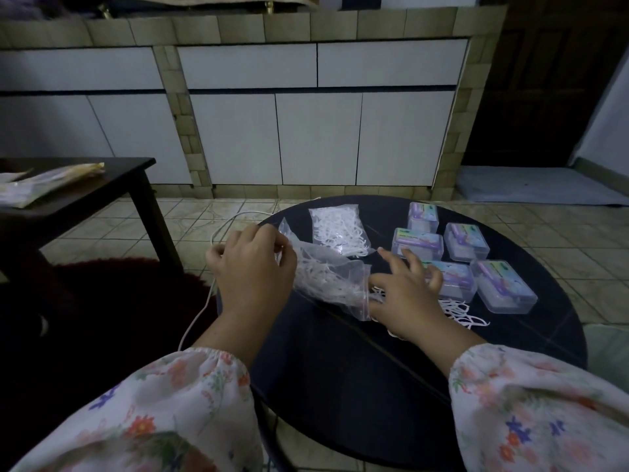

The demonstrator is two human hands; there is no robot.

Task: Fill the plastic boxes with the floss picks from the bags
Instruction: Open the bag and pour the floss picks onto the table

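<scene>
On the round dark table (pixel 357 362) lies a clear zip bag of white floss picks (pixel 326 277), tipped on its side with its mouth toward my right hand. My left hand (pixel 252 270) grips the closed end of that bag and lifts it slightly. At the bag's mouth, my right hand (pixel 405 294) rests with fingers spread over loose floss picks (pixel 459 313) spilled on the table. A second sealed bag of picks (pixel 338 231) lies farther back. Several closed plastic boxes (pixel 503 286) with purple labels stand at the right.
A white cable (pixel 218 233) runs off the table's left edge to the floor. A dark low table (pixel 112 189) with paper packets stands at the left, white cabinets behind. A dark red rug (pixel 112 301) lies on the tiled floor.
</scene>
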